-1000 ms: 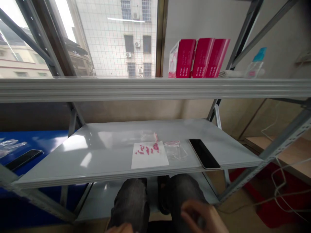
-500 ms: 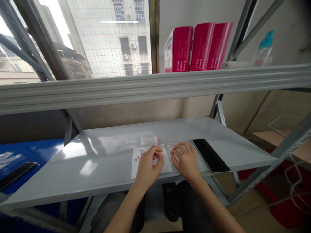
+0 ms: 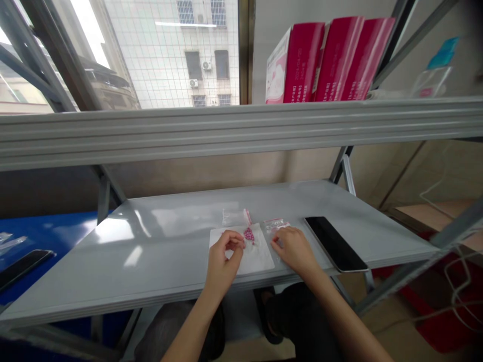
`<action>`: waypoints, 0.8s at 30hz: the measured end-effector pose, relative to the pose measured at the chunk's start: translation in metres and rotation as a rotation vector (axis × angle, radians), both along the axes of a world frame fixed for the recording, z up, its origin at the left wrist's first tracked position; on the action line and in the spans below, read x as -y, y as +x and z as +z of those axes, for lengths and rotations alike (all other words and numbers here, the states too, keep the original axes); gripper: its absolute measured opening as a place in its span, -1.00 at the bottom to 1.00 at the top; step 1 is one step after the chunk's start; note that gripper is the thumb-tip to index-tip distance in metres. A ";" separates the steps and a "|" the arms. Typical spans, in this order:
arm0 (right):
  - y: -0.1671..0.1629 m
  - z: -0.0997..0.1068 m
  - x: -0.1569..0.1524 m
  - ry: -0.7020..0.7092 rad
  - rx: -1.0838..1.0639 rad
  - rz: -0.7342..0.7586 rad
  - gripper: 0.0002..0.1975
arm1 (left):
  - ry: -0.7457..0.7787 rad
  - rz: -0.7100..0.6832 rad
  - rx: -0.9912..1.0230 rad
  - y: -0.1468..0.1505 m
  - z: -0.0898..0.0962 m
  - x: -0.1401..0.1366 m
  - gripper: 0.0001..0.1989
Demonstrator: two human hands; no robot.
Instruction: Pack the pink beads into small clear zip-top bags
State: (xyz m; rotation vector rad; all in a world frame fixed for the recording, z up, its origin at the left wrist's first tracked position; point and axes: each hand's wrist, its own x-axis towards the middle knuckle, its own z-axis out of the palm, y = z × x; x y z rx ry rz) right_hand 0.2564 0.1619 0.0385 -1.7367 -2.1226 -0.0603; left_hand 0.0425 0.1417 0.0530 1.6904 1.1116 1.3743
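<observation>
Head view: small pink beads (image 3: 249, 234) heaped on white sheet (image 3: 256, 256), mid-front of grey shelf (image 3: 151, 251). Left hand (image 3: 222, 257) on sheet, thumb and fingertips pinched together beside heap; bead between them cannot be confirmed. Right hand (image 3: 296, 250) flat, fingers loosely spread, on clear zip bag (image 3: 276, 224). Advisable: pinch one bead lightly, steady bag with other hand, avoid scattering heap. Black phone (image 3: 335, 244) further right; red boxes (image 3: 328, 59) on upper shelf.
</observation>
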 end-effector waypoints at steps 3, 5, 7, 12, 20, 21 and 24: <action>0.002 -0.002 -0.005 -0.019 -0.036 0.024 -0.87 | -0.027 -0.005 0.039 0.001 -0.001 0.002 -0.96; 0.003 -0.002 -0.008 -0.033 -0.050 0.033 -0.85 | -0.042 -0.011 0.061 0.003 -0.001 0.003 -0.96; 0.003 -0.002 -0.010 -0.045 -0.063 0.037 -0.82 | -0.055 -0.015 0.083 0.004 -0.001 0.004 -0.96; 0.006 -0.001 -0.011 -0.030 -0.069 0.013 -0.80 | -0.072 -0.009 0.118 0.004 -0.004 0.005 -0.96; 0.010 0.040 -0.008 0.541 -0.448 -0.162 -0.86 | -0.072 0.002 0.235 -0.002 0.001 0.006 -0.88; 0.001 0.048 -0.003 0.616 -0.522 -0.147 -0.86 | -0.087 -0.025 0.284 -0.003 0.002 0.006 -0.85; -0.043 0.061 0.014 0.575 -0.695 0.040 -0.89 | -0.097 -0.139 0.469 -0.002 0.003 0.008 -0.63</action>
